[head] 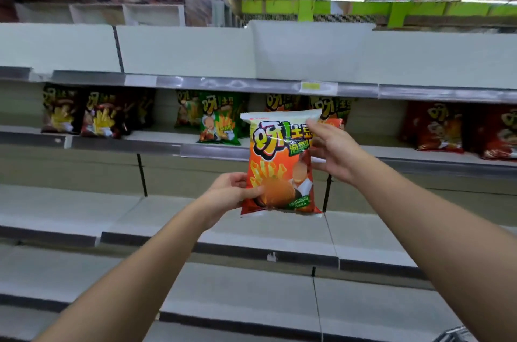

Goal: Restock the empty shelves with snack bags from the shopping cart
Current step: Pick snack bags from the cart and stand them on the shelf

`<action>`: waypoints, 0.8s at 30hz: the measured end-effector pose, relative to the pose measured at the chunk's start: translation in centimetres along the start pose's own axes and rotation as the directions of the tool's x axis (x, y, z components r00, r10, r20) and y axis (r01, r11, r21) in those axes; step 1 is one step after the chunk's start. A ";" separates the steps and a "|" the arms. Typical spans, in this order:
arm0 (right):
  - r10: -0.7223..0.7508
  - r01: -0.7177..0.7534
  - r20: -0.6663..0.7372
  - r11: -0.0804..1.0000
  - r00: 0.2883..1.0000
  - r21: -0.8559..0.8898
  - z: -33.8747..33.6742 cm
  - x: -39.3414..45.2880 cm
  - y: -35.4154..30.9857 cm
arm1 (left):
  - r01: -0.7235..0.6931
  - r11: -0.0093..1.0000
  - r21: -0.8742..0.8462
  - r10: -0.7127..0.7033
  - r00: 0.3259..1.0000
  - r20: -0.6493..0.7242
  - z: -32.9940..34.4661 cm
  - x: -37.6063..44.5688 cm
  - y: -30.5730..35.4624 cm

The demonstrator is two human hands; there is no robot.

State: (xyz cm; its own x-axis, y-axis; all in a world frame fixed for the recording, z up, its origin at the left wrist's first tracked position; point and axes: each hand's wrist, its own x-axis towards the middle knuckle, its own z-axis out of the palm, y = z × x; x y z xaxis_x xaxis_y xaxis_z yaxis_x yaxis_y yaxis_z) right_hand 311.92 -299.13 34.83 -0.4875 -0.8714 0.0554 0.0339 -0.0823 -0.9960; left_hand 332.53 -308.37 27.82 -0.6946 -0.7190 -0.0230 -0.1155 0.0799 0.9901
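Observation:
I hold an orange snack bag (277,162) upright in front of the shelves, at the middle of the view. My left hand (229,192) grips its lower left edge. My right hand (334,150) grips its upper right side. Behind the bag runs the second shelf (156,143), which carries dark bags (81,113) at the left, a green bag (219,122) in the middle, orange bags (330,108) partly hidden behind the held bag, and red bags (439,126) at the right. A corner of the shopping cart (454,334) shows at the bottom right.
The top shelf (181,80) holds nothing but a yellow price tag (310,86). Lower shelves (70,207) step out toward me and are bare. A brick wall and a green ceiling beam lie beyond the shelving.

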 end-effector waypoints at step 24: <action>0.148 -0.116 -0.109 0.960 0.983 0.256 -0.1 25.9 -0.1 | -0.082 0.939 0.333 0.179 0.946 -0.269 -1.8 26.1 2.3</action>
State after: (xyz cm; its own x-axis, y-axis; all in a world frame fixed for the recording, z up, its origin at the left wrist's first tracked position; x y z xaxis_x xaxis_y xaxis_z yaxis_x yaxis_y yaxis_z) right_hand 299.20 -321.60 36.39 -0.5696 -0.8158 -0.1004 0.3126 -0.1021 -0.9444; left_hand 315.41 -328.16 29.77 -0.4867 -0.8521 0.1923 -0.2880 0.3643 0.8856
